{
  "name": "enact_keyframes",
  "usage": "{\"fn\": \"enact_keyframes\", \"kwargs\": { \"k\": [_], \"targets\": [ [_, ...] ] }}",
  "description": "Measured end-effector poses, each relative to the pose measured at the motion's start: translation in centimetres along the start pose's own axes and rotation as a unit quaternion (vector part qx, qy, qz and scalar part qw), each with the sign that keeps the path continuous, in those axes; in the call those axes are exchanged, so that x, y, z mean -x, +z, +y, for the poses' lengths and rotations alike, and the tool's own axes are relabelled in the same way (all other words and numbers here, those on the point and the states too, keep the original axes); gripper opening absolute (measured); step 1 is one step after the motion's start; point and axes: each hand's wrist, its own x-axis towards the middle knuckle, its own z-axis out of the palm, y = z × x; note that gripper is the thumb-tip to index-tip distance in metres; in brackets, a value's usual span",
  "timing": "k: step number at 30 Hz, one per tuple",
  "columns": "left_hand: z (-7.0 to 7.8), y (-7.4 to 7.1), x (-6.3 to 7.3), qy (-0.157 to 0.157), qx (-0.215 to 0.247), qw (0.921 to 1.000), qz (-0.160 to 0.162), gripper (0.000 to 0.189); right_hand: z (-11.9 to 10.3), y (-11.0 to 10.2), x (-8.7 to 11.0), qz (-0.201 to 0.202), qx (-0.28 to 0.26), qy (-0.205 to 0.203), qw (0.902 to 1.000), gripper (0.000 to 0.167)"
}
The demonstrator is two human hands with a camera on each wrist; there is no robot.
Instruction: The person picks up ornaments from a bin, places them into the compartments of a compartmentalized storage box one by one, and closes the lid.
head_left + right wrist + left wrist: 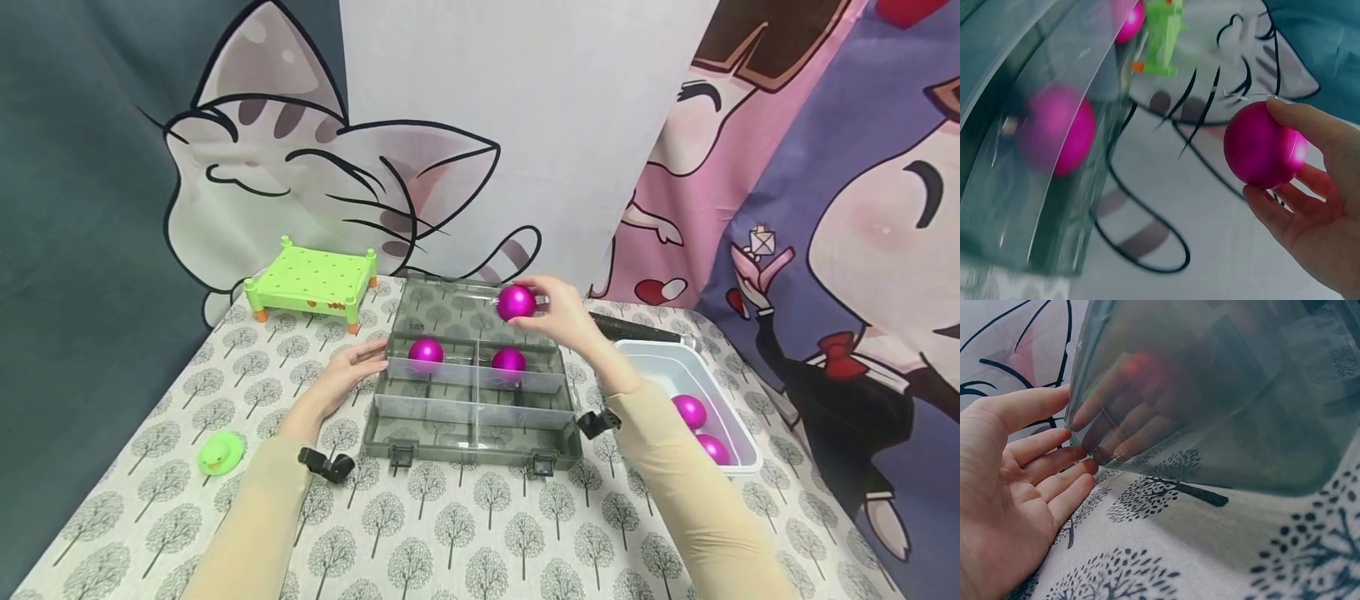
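Observation:
A shiny magenta ball (516, 302) is pinched between the thumb and fingers of my right hand (558, 312), above the raised lid of a grey see-through compartment box (427, 429). In the right wrist view the ball (1263, 147) shows clear of the box. Two more magenta balls lie in the box's back row, one in the left compartment (426, 353) and one in the right (508, 363). My left hand (347, 379) has its fingers nearly straight, with the fingertips right at the box's left side wall (1210, 425).
On the right stands a white tub (738, 425) with magenta balls in it, a black strip-like object (637, 327) behind it. A green toy bed (311, 279) sits back left, and a green rubber duck (220, 452) lies front left. Printed curtains (525, 125) hang behind the table.

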Motion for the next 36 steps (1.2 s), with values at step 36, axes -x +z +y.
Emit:
{"fn": "enact_keyframes", "kwargs": {
  "k": [36],
  "targets": [
    [0.2,0.1,0.2,-0.008,0.0,1.0,-0.002,0.061,-4.9,11.4,-0.9,-0.185,0.066,-0.08,0.9773,0.063]
  ]
}}
